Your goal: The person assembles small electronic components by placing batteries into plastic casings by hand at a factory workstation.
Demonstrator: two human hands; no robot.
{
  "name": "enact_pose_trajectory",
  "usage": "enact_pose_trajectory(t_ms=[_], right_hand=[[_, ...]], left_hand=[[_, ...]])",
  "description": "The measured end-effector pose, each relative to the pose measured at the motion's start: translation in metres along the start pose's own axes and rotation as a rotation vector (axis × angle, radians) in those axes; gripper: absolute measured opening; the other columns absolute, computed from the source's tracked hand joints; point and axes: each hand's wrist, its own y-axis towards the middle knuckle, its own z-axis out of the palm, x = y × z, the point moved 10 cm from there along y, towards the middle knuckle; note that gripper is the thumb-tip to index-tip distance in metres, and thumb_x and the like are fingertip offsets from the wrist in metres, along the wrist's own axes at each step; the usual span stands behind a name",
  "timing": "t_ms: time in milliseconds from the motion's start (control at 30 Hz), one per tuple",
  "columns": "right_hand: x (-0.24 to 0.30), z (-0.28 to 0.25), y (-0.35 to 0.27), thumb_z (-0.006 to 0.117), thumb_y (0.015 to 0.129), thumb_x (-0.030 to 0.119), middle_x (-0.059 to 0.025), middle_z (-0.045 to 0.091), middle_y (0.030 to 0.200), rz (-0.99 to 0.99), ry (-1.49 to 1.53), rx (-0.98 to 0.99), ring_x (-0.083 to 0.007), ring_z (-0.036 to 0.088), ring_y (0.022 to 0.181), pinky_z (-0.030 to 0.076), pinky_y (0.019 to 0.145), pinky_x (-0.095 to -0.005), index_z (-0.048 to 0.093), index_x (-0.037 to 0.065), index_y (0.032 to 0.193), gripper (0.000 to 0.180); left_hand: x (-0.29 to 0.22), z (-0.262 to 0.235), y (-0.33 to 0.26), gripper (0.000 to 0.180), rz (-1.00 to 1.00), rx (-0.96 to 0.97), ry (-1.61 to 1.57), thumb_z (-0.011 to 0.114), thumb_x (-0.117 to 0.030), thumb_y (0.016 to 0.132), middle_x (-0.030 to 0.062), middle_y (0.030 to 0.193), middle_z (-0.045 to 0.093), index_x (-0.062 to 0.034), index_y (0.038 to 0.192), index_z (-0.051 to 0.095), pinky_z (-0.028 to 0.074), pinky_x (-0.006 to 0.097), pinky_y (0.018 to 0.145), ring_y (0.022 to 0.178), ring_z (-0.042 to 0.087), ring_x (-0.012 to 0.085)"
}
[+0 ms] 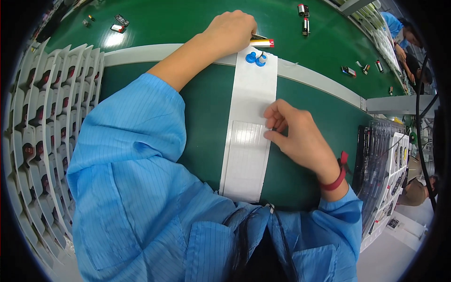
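Cylinder (262, 43) lies partly hidden by the left hand (231, 32)

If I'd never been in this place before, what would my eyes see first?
Probably the bright blue jacket, which fills much of the lower left. Next, the long white strip in the middle, with blue round pieces near its far end and the right hand at its right edge. Then the tall white trays packed along the left side.

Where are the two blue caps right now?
Upper middle of the head view: the blue caps sit on the far end of the white strip, just below and right of the left hand.
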Motion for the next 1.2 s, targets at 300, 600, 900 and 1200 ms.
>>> enact_pose_trajectory(t_ms=[300, 600, 900, 1200], right_hand=[[0.081, -0.014, -0.088, 0.061, 0.057, -0.003, -0.0117, 0.055, 0.076, -0.721, -0.216, -0.182, -0.0218, 0.058, 0.068, 0.049, 0.058, -0.0303, 0.051, 0.001, 0.086, 0.031], [-0.048, -0.089, 0.022, 0.062, 0.077, -0.003, -0.0076, 0.059, 0.080, -0.146, 1.032, -0.508, -0.0131, 0.055, 0.066, 0.043, 0.060, -0.0222, 0.046, 0.002, 0.100, 0.028], [-0.063, -0.097, 0.035, 0.066, 0.075, 0.001, -0.0074, 0.061, 0.078, -0.148, 0.849, -0.506, -0.0097, 0.055, 0.065, 0.041, 0.055, -0.0202, 0.052, 0.001, 0.091, 0.021], [-0.069, -0.092, 0.036, 0.067, 0.074, 0.001, -0.0074, 0.061, 0.078, -0.100, 0.792, -0.502, -0.0103, 0.057, 0.064, 0.043, 0.055, -0.0204, 0.053, 0.000, 0.090, 0.021]], left_hand=[[-0.008, -0.041, -0.039, 0.021, -0.029, -0.238, -0.731, 0.064, -0.009, 0.075, 0.0106, 0.077, 0.065, -0.0010, 0.094, 0.066, 0.048, 0.025, 0.061, 0.067, 0.061, 0.0150], [-0.048, 0.020, -0.039, 0.025, -0.252, 0.256, -1.584, 0.059, -0.006, 0.080, 0.0151, 0.090, 0.063, 0.0075, 0.101, 0.060, 0.051, 0.022, 0.071, 0.080, 0.062, 0.0149], [-0.053, 0.031, -0.043, 0.027, -0.264, 0.382, -1.745, 0.056, -0.012, 0.085, 0.0139, 0.096, 0.062, 0.0058, 0.106, 0.058, 0.050, 0.021, 0.077, 0.086, 0.060, 0.0140], [-0.054, 0.032, -0.047, 0.029, -0.273, 0.392, -1.708, 0.056, -0.013, 0.086, 0.0141, 0.098, 0.061, 0.0069, 0.107, 0.057, 0.050, 0.022, 0.080, 0.089, 0.060, 0.0153]])
